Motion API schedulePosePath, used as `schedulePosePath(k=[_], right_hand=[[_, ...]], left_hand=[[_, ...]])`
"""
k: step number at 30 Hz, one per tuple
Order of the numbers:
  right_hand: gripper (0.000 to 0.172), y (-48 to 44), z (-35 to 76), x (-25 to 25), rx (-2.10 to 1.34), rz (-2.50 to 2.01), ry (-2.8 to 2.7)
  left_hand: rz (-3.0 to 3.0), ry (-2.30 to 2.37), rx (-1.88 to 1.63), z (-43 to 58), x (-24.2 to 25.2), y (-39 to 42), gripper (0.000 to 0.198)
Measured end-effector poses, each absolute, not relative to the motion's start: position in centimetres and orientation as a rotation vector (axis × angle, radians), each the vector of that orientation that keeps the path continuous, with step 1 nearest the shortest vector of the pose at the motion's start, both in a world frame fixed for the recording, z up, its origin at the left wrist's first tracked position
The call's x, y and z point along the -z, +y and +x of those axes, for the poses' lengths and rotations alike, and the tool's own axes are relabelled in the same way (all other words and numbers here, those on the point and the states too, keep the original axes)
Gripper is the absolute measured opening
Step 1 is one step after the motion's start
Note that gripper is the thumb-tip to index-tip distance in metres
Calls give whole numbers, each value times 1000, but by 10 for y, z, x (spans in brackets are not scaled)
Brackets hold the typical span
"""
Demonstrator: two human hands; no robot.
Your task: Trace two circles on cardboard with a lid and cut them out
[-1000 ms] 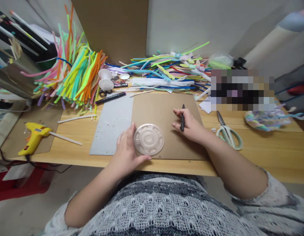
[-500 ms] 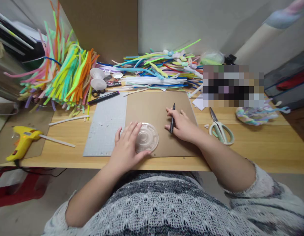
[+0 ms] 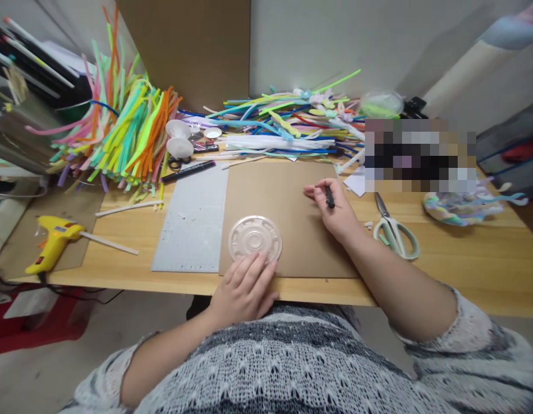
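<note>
A clear round plastic lid (image 3: pixel 255 237) lies flat on a brown cardboard sheet (image 3: pixel 283 195) near the desk's front edge. My left hand (image 3: pixel 244 287) lies at the front edge with its fingers stretched out, the fingertips touching the lid's near rim. My right hand (image 3: pixel 335 210) rests on the cardboard to the right of the lid, its fingers closed round a black pen (image 3: pixel 329 197).
A grey cutting mat (image 3: pixel 192 218) lies left of the cardboard. Heaps of coloured pipe cleaners (image 3: pixel 132 132) fill the back of the desk. A yellow glue gun (image 3: pixel 54 241) lies far left, pale green scissors (image 3: pixel 395 230) right of my right hand, a black marker (image 3: pixel 191 171) behind the mat.
My left hand has slid back off the lid toward the desk's front edge, leaving only fingertips on its rim. My right hand has turned the pen so less of it shows.
</note>
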State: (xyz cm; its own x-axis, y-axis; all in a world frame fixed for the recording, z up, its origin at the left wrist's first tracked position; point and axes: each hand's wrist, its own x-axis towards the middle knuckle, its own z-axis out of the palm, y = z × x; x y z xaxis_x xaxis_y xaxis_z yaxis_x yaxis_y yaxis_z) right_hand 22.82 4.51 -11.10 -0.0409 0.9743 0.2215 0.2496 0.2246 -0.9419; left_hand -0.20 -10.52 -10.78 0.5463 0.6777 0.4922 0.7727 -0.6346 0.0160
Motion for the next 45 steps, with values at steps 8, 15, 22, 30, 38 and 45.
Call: schedulePosePath(k=[8,15,22,30,38,45], right_hand=[[30,46,228,114,-859,-1226,-1578],[26,44,228,115,-857,-1236,-1604],[27,46,229,117,-854,-1231,-1617],[29,47,228,117,-851,-1237,-1606],[29,47,227,117,-862,-1228,-1615],[30,48,226,117,-850,-1228,-1609]], left_hand=[[-2631,-1413,383,5,105,-98,90],[-2642,-1417,379,4,105,-100,88],[-2649,-1434,361,4,105,-99,87],[-2656,-1455,324,3,106,-99,85],[-2643,-1447,358,3,107,-99,87],[-2630,-1435,333,3,104,-98,84]])
